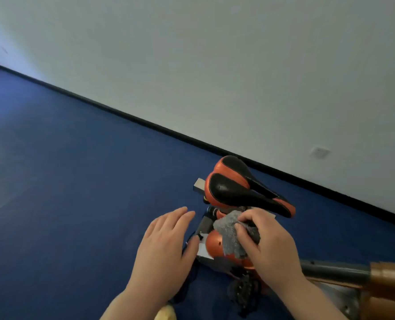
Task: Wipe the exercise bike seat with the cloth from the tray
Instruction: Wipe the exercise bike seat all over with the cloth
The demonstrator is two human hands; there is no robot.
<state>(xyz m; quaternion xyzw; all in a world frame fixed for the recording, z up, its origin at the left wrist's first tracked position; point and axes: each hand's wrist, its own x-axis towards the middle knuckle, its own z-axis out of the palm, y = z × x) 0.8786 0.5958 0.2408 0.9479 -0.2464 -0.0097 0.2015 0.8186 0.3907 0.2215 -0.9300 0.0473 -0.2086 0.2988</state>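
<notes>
One grey-white wall [215, 54] fills the far and right side, w/ a black skirting strip [122, 114] running diagonally along its base and one small wall plate [320, 152] low on the right. One blue carpeted floor [53, 181] takes the left and near part.

One exercise bike frame [217, 244], orange and grey, sits near-right of centre; a grey bar w/ a brown tube end [390, 277] runs off to the right edge. One seat [242, 188], black pads w/ orange trim, sits atop the frame, wide end to the left, narrow nose pointing right.

Two bare hands. Left hand [164, 250] hovers flat, palm down, just left of the frame; its fingers [180, 215] are spread a bit and hold nothing, thumb close to the frame edge. Right hand [268, 245] is just below the seat nose, fingers [249, 219] pinched tight on one grey fuzzy cloth [228, 234].

The cloth is bunched in that grip, hanging over the orange frame part just under the seat; can't tell if it touches the seat itself. One small yellow bit [166, 314] shows at the near edge, too cropped to ID.
</notes>
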